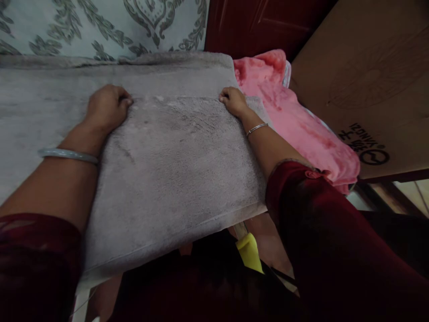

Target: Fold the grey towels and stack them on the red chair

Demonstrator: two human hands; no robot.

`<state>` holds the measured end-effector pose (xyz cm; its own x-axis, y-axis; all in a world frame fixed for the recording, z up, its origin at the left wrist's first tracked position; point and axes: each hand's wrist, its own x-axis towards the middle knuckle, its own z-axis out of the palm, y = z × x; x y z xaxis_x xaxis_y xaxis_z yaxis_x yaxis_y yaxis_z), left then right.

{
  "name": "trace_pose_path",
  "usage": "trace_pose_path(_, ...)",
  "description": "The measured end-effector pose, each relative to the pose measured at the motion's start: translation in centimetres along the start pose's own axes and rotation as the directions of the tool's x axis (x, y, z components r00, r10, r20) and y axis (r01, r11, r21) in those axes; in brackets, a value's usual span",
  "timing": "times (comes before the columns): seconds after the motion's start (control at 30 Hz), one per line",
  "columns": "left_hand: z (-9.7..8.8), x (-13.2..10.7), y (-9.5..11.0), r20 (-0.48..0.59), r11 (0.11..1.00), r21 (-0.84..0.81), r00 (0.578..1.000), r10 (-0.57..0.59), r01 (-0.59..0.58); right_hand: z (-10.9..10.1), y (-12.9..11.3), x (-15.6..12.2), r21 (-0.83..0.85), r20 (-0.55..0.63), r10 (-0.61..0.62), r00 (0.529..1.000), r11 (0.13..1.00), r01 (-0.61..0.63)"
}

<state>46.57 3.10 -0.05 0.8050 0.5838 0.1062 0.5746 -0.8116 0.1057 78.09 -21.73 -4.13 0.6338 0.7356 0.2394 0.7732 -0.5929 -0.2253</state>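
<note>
A grey plush blanket (174,161) lies folded over in front of me, its upper layer ending at a far edge across the middle. My left hand (107,107) is closed on the left end of that far edge, fingers curled into the fabric. My right hand (233,100) pinches the same edge at its right end. Both arms stretch forward over the top layer; a pale bangle sits on the left wrist and a thin silver one on the right.
A pink fleece blanket (295,125) lies crumpled to the right of the grey one. A large cardboard box (368,80) stands at the far right. A patterned wall (100,27) and dark red door (261,22) are behind. A yellow object (250,252) shows below the blanket's near edge.
</note>
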Motion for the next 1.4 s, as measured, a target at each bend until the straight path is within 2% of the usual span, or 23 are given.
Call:
trace_pose_path(0.1,0.3,0.3,-0.4,-0.013,1.000,-0.015,1.000,0.010,-0.010,-0.2,-1.7,-0.8,-0.026,0.010,0.024,1.000,0.999,-0.024)
trace_pose_path(0.2,0.7,0.6,-1.0,-0.050,0.997,-0.068,0.998,0.029,-0.032,0.6,-4.4,-3.0,-0.022,-0.047,-0.094,0.994,0.995,0.093)
trace_pose_path(0.3,1.0,0.5,-1.1,-0.097,0.989,-0.135,0.994,0.052,-0.065,1.5,-6.6,-5.5,-0.012,-0.008,-0.192,0.981,0.981,0.192)
trace_pose_path(0.43,1.3,0.1,-0.5,-0.114,0.982,-0.174,0.992,0.050,-0.070,1.5,-7.4,-7.0,0.015,0.069,-0.182,0.981,0.983,0.182)
trace_pose_path(0.53,1.2,-0.2,-1.2,-0.093,0.982,-0.153,0.991,0.093,-0.107,1.0,-7.6,-7.0,0.012,0.099,-0.162,0.982,0.987,0.161)
trace_pose_path(0.6,0.7,-0.8,-3.0,-0.076,0.985,-0.113,0.989,0.126,-0.134,0.7,-7.9,-7.1,-0.009,0.104,-0.144,0.984,0.989,0.145)
trace_pose_path(0.67,-0.1,-2.0,-5.6,-0.064,0.991,-0.065,0.991,0.116,-0.120,0.3,-8.3,-7.4,-0.031,0.109,-0.123,0.986,0.991,0.127)
trace_pose_path(0.8,-1.5,-5.3,-11.7,-0.092,1.000,-0.015,0.996,-0.011,0.010,-0.4,-9.1,-8.0,-0.052,0.129,-0.087,0.988,0.994,0.095)
trace_pose_path(0.87,-1.5,-6.5,-13.8,-0.114,0.997,-0.042,0.991,-0.065,0.061,-0.8,-10.1,-8.0,-0.068,0.127,-0.046,0.991,0.996,0.055)
trace_pose_path(0.97,-1.0,-7.1,-14.9,-0.148,0.987,-0.125,0.982,-0.118,0.100,-0.6,-13.2,-7.3,-0.067,0.084,-0.070,0.994,0.995,0.076)
trace_pose_path(1.03,-0.6,-7.1,-14.8,-0.151,0.978,-0.182,0.980,-0.128,0.100,0.0,-16.5,-6.4,-0.009,0.068,-0.193,0.979,0.981,0.194)
trace_pose_path(1.1,-0.5,-7.2,-14.5,-0.141,0.970,-0.223,0.982,-0.128,0.094,1.0,-20.4,-5.3,0.065,0.085,-0.316,0.945,0.948,0.311)
trace_pose_path(1.17,-0.6,-7.3,-14.4,-0.138,0.968,-0.232,0.982,-0.128,0.093,2.1,-24.1,-4.1,0.102,0.116,-0.373,0.921,0.927,0.362)
trace_pose_path(1.27,-0.6,-7.5,-14.5,-0.150,0.968,-0.233,0.980,-0.129,0.092,3.8,-28.0,-2.5,0.094,0.110,-0.340,0.934,0.939,0.331)
trace_pose_path(1.4,-0.5,-6.5,-15.1,-0.124,0.966,-0.235,0.982,-0.142,0.110,5.6,-29.6,-1.0,0.068,0.075,-0.221,0.972,0.974,0.216)
